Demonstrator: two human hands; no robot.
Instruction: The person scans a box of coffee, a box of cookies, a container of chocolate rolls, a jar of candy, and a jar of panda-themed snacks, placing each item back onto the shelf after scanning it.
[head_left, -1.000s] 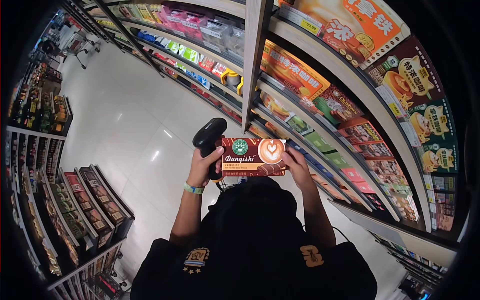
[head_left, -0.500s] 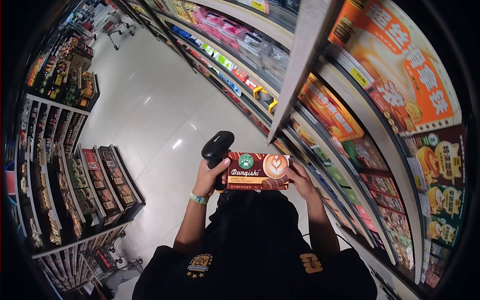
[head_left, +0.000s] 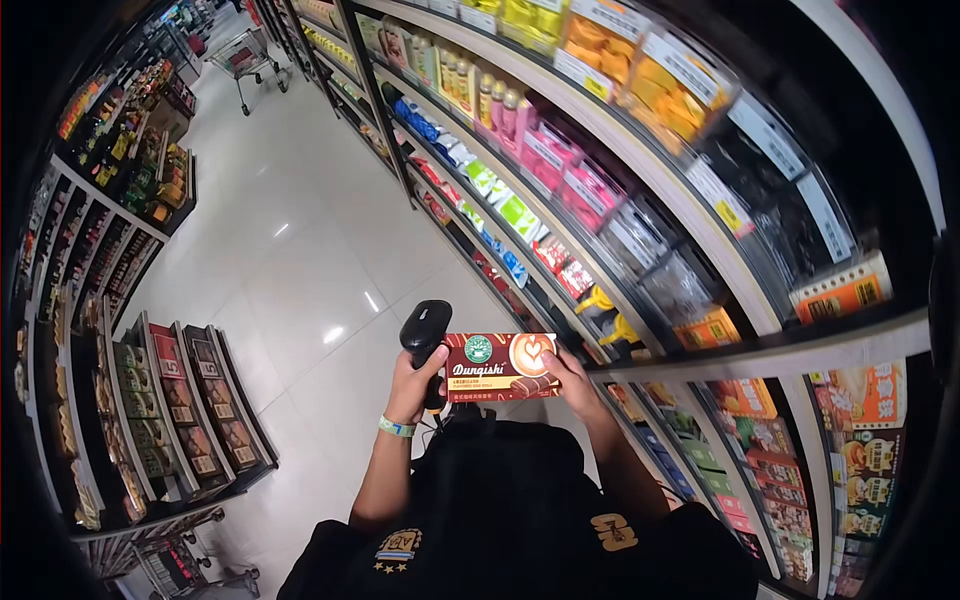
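A dark red Dunqishi box with a coffee cup picture is held level in front of my body, its printed face up. My left hand is closed round a black handheld scanner, and its thumb side meets the left end of the box. At the box's right end, my right hand grips the edge with the thumb on top. The scanner's head points away from me. A patterned band circles my left wrist.
Tall shelves of packaged goods run along the right. Stocked display racks stand on the left. A shopping cart is far up the tiled aisle, and another cart is at the lower left.
The view has turned and moved along the shelves, showing more pink, green and orange packs. Both hands, the box and the scanner sit slightly lower and further left in view, held the same way.
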